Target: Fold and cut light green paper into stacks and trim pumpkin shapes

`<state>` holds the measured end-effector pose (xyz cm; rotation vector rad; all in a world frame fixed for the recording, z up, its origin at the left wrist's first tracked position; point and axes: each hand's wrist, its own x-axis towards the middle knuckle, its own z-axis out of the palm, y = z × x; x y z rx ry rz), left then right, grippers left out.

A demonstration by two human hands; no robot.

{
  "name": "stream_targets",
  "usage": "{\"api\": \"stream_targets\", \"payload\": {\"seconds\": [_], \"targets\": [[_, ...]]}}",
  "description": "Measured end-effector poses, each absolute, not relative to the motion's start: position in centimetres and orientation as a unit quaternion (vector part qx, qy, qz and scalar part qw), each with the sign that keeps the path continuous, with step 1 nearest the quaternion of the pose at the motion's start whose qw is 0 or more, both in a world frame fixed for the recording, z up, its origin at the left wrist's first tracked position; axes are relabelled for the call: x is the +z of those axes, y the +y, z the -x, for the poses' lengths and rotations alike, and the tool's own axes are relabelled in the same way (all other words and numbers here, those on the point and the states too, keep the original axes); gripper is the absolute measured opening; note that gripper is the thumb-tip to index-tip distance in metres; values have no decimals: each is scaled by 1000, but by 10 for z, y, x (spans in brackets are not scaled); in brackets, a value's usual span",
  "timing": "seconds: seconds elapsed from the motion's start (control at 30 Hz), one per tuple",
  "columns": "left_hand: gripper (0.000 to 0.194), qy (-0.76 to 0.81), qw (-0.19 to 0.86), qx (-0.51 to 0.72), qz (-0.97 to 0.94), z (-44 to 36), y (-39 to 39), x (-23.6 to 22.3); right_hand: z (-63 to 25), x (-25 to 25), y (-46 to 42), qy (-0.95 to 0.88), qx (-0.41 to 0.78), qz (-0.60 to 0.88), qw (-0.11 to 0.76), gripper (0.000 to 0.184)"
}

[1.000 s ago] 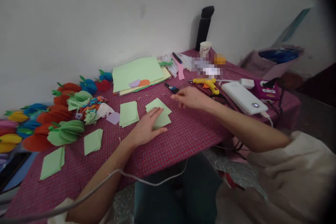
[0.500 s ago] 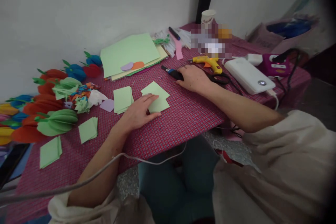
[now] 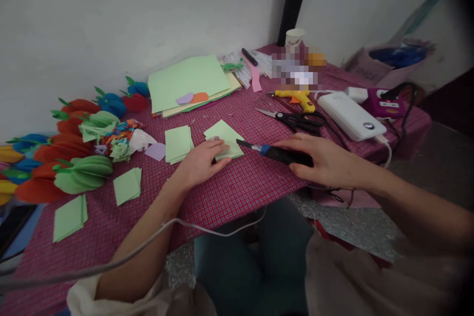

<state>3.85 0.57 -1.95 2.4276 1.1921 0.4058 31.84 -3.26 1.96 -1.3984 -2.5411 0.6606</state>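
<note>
The right hand grips a knife at the green papers' edge; the open left hand should press them, clear of the blade.

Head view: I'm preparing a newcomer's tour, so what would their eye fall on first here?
Probably the bright paper ornaments heaped at the table's left end. Next, the dark-handled knife in the right hand, its blade pointing towards green sheets under the left hand. Then the yellow glue gun, beyond the black-handled scissors.
</note>
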Motion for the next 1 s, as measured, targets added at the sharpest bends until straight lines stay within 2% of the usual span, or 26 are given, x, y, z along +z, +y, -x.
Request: {"api": "stream_targets", "payload": {"seconds": [0.3,0.53,1.0], "targets": [[36,422,149,142,-883,-38,7,-25,-323,4,-76,-859,205,457,102,51],[39,423,84,102,-897,-40,6,-24,-311,-2,-72,-873,130,457,114,49],[45,462,31,123,-878,-54,2,-23,-292,-19,-67,-863,93,484,111,50]]}}
